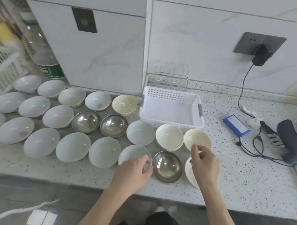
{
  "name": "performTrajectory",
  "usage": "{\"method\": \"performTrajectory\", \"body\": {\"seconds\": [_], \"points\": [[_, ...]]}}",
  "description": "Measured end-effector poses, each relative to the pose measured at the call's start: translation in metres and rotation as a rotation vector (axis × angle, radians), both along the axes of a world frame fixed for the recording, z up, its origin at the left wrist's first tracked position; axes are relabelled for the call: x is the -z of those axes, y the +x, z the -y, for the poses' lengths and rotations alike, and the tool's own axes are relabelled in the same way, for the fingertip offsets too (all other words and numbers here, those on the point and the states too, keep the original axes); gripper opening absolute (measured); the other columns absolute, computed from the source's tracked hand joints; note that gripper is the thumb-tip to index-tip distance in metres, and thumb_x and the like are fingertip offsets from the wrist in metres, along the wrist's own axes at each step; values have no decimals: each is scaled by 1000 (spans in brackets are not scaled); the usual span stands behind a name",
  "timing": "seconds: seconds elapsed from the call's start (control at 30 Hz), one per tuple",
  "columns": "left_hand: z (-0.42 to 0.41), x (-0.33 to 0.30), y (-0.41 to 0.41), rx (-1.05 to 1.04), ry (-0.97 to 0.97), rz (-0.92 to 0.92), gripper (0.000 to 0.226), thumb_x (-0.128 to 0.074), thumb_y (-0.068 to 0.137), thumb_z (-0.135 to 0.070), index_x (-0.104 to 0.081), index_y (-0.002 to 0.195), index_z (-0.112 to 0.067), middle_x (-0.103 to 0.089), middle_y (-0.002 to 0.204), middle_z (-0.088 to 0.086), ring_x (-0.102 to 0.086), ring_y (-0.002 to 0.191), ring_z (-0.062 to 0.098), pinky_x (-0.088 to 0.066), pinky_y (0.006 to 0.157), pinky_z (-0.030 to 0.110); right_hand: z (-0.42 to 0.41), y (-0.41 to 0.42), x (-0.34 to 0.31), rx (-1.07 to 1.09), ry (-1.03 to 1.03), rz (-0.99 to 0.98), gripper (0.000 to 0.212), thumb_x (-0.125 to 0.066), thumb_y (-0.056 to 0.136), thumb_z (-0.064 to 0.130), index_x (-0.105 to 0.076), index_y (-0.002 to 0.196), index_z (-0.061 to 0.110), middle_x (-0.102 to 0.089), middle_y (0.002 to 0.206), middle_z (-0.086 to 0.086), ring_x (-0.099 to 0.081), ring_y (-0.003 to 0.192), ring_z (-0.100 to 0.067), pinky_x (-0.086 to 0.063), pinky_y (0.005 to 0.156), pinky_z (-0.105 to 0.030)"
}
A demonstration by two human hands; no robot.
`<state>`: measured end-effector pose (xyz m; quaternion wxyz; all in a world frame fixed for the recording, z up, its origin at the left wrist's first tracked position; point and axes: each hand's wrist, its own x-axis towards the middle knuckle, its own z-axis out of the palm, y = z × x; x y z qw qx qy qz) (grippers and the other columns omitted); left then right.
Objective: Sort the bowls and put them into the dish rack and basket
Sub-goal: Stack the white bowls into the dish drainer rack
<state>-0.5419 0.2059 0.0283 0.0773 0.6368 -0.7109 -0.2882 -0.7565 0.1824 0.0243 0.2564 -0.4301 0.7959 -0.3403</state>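
The left hand has its fingers curled at the near rim of a pale blue bowl; it seems to be pinching that rim, though the contact is partly hidden. The right hand hovers with fingers loosely curled over two cream bowls, one under its palm and one just past its fingertips; I cannot tell whether it grips anything. Between the hands sits a steel bowl, untouched. Beyond the right hand, the white basket holds nothing, and the wire dish rack stands behind it against the wall. Many more bowls spread out to the left of the left hand. To lift cleanly, I would pinch each rim firmly, thumb inside, and raise straight up so neighbouring bowls touching it are not knocked. Keeping one kind per container seems sensible.
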Motion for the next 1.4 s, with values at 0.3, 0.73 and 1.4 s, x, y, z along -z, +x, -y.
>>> {"method": "performTrajectory", "body": {"seconds": [0.3, 0.73, 1.4], "points": [[-43, -6, 202, -409, 10, -196, 19, -51, 95, -47, -58, 109, -37, -63, 86, -17, -59, 76, -1, -44, 60, 21, -9, 222, -18, -455, 45, 387, 18, -55, 94, 28, -70, 84, 28, -66, 60, 7, -55, 55, 4, -40, 62, -26], [-101, 10, 428, -847, 43, -473, 6, -57, 98, -28, -63, 100, -28, -74, 83, -6, -66, 60, -1, -45, 47, 10, -37, 450, -17, -799, 387, 528, 19, -52, 95, 18, -71, 98, 21, -65, 59, 6, -40, 42, -2, -33, 42, -11], [6, 39, 699, -1402, 91, -867, 28, -58, 98, -33, -53, 124, -27, -79, 89, -4, -62, 64, 16, -40, 53, 26, 62, 750, 11, -673, 832, 1024, 23, -62, 91, 25, -65, 111, 14, -70, 71, 1, -38, 44, -9, -22, 40, -19]]}}
